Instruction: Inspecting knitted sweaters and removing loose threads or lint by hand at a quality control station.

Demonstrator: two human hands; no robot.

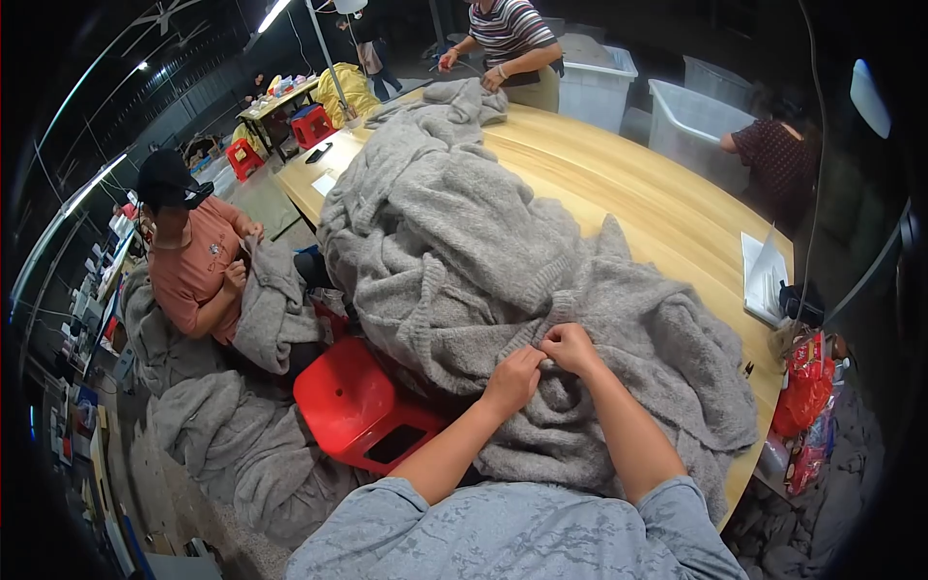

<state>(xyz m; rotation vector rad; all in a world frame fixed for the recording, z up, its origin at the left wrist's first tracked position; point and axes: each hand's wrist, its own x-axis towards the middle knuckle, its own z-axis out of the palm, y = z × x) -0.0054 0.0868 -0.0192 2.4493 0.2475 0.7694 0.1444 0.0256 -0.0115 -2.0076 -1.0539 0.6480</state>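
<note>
1 large wooden table (pixel 638 184), centre to right of frame | grey knit garments (pixel 454 213), heaped upper centre to lower right, count indeterminate | 3 red stools (pixel 338 396): 1 left of lower centre, 2 upper left | left hand (pixel 514 380) and right hand (pixel 574 348) (2), near centre, close together, both pinching garment fabric
</note>
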